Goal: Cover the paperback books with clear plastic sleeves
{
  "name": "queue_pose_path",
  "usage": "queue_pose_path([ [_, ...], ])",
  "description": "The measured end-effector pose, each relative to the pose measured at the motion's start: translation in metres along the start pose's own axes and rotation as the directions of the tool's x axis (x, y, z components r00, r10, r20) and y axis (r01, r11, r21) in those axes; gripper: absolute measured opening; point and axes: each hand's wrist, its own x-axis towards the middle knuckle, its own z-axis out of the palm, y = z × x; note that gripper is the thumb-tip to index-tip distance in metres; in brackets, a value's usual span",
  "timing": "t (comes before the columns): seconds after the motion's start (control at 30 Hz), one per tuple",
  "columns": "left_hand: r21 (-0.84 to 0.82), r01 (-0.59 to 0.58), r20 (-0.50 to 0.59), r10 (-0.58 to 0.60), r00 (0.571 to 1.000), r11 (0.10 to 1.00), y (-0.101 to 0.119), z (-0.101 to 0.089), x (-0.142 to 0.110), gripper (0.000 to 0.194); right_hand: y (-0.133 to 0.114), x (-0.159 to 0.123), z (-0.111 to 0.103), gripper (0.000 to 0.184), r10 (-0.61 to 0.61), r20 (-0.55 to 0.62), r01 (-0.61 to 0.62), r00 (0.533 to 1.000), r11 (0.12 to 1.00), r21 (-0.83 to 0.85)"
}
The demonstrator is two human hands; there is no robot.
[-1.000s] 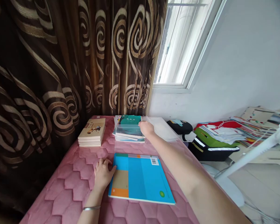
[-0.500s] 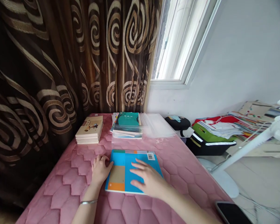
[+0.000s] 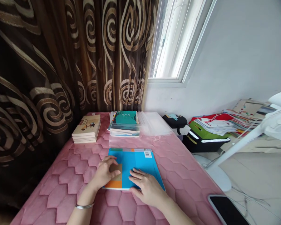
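A blue book (image 3: 135, 161) with tan and orange blocks on its left side and a barcode lies flat on the pink quilted cover. My left hand (image 3: 105, 172) is over its left edge, thumb and fingers apart and curved. Lower on the book, my right hand (image 3: 147, 186) rests flat with its fingers stretched out. Behind the book, a clear plastic sheet (image 3: 124, 142) extends over the front of a book stack topped by a green book (image 3: 126, 117).
A stack of tan books (image 3: 86, 126) stands at the far left, and clear plastic covers (image 3: 155, 123) lie at the far right. A phone (image 3: 228, 209) sits at the right edge. Beyond are a black bag (image 3: 175, 121), a storage box (image 3: 203, 143) and a white fan (image 3: 243, 139).
My right hand has let go of the clear plastic by the green book and come back onto the blue book. My left hand has moved right, further over the book. The view has shifted right.
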Motion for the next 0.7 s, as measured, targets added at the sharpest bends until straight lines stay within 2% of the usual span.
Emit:
queue_pose_path([
  [0.07,-0.124,-0.054,0.156,0.073,0.985,0.991,0.01,-0.003,-0.004,0.027,0.0,0.001,-0.002,0.03,-0.002,-0.004,0.002,1.0,1.0,0.007],
  [0.13,-0.18,-0.051,0.259,0.098,0.961,0.982,0.016,-0.007,-0.008,0.035,0.0,0.003,-0.004,0.026,-0.005,0.004,0.005,1.0,1.0,0.021],
  [0.3,-0.284,0.025,0.336,0.075,0.939,0.959,0.007,-0.018,-0.011,0.038,-0.002,0.006,-0.008,0.026,0.011,-0.001,-0.011,1.0,1.0,-0.011],
  [0.43,-0.435,0.109,0.264,0.011,0.964,0.894,-0.014,-0.024,-0.008,0.028,0.001,0.008,-0.012,0.027,0.084,-0.012,-0.085,0.996,0.98,-0.18],
  [0.5,-0.505,0.143,0.219,-0.034,0.975,0.851,-0.021,-0.022,-0.005,0.033,0.004,0.012,-0.016,0.03,0.115,-0.039,-0.121,0.993,0.955,-0.272],
  [0.6,-0.596,0.154,0.127,-0.097,0.987,0.788,-0.024,-0.011,0.0,0.041,0.004,0.024,-0.025,0.032,0.145,-0.151,-0.192,0.978,0.908,-0.372],
  [0.7,-0.544,0.126,-0.078,-0.199,0.977,0.829,-0.023,0.002,0.006,0.038,-0.003,0.042,-0.026,0.02,0.122,-0.314,-0.245,0.941,0.888,-0.39],
])
